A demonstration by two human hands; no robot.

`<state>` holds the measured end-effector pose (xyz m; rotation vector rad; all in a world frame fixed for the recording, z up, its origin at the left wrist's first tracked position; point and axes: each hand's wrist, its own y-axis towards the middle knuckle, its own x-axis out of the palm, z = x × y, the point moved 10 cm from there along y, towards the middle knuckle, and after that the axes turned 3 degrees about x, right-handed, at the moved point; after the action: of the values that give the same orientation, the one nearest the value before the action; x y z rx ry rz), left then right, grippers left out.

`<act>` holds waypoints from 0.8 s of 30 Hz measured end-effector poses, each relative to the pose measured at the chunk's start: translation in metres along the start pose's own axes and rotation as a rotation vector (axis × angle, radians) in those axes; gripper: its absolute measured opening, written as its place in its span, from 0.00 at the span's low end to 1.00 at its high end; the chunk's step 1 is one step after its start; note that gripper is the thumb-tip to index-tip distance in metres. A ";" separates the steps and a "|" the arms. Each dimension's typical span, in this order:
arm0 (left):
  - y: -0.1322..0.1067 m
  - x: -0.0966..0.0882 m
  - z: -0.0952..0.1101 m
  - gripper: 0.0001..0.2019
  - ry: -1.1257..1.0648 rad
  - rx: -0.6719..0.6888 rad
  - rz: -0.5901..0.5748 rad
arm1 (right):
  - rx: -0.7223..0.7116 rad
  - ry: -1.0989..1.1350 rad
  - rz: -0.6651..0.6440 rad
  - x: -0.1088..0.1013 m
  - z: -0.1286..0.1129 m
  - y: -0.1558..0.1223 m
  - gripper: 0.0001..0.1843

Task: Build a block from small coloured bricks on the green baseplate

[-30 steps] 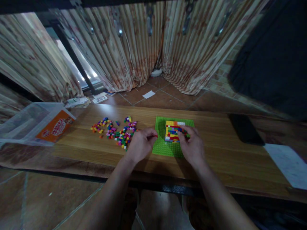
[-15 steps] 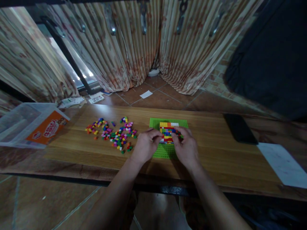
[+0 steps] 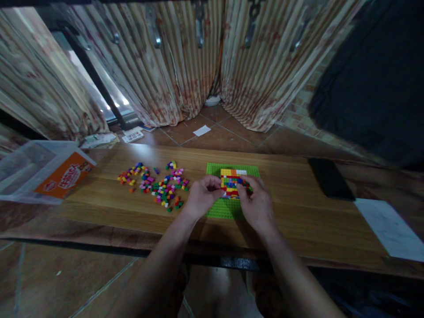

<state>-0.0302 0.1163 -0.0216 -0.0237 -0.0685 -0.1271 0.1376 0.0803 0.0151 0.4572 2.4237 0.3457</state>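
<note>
A block of toy building bricks (image 3: 230, 180) in yellow, red, white, blue and other colours sits on a green studded baseplate (image 3: 225, 213). My left hand (image 3: 203, 196) is at the block's left side, thumb and curled fingers against its edge with a small gap between them. From the right, my right hand (image 3: 258, 203) grips the block, its thumb on the near part and its fingers over the right side, hiding that end. Loose bricks (image 3: 165, 187) in many colours lie scattered on the table to the left of my left hand.
A clear plastic box (image 3: 43, 154) with an orange label stands at the wooden table's (image 3: 298, 221) left end. Toward the right lie a black phone-like slab (image 3: 331, 179) and a white sheet (image 3: 389, 227). Striped curtains (image 3: 179, 66) hang beyond the table.
My left thumb and index finger have spread slightly apart at the block's left edge. My right hand stays nearly in place on the block.
</note>
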 end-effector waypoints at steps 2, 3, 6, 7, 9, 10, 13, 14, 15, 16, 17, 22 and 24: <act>0.000 -0.001 -0.010 0.12 -0.107 -0.103 0.033 | -0.007 0.000 0.006 0.000 0.000 0.000 0.16; -0.001 -0.001 -0.014 0.13 -0.153 -0.154 0.045 | -0.011 0.001 0.006 0.000 -0.001 -0.001 0.16; -0.003 0.002 -0.024 0.14 -0.229 -0.272 0.061 | -0.015 -0.004 0.007 0.000 -0.001 -0.001 0.16; -0.004 0.002 -0.026 0.14 -0.241 -0.303 0.067 | -0.014 -0.008 0.006 0.000 -0.001 -0.001 0.16; -0.005 0.003 -0.030 0.14 -0.254 -0.357 0.085 | -0.009 -0.019 0.003 0.000 -0.001 -0.001 0.16; -0.006 0.003 -0.031 0.14 -0.260 -0.380 0.092 | -0.006 -0.023 0.002 0.000 -0.001 -0.001 0.17; -0.007 0.003 -0.033 0.14 -0.275 -0.415 0.104 | -0.001 -0.031 -0.002 0.001 -0.001 -0.002 0.17; -0.008 0.004 -0.034 0.14 -0.283 -0.418 0.105 | 0.000 -0.034 0.000 0.001 -0.001 -0.002 0.18; -0.008 0.004 -0.034 0.14 -0.289 -0.419 0.106 | 0.000 -0.037 0.002 0.001 -0.001 -0.003 0.18; -0.009 0.004 -0.035 0.15 -0.294 -0.415 0.108 | -0.002 -0.040 0.003 0.001 -0.002 -0.003 0.18; -0.009 0.004 -0.035 0.15 -0.295 -0.407 0.111 | -0.006 -0.043 0.003 0.001 -0.002 -0.003 0.18; -0.009 0.003 -0.028 0.14 -0.249 -0.311 0.113 | -0.033 -0.047 -0.015 0.001 -0.001 -0.002 0.18; -0.008 0.000 -0.021 0.15 -0.244 -0.278 0.089 | -0.024 -0.046 -0.017 -0.001 0.000 -0.002 0.18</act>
<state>-0.0298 0.1077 -0.0423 -0.3202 -0.2932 -0.0431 0.1382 0.0784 0.0148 0.4297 2.3752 0.3532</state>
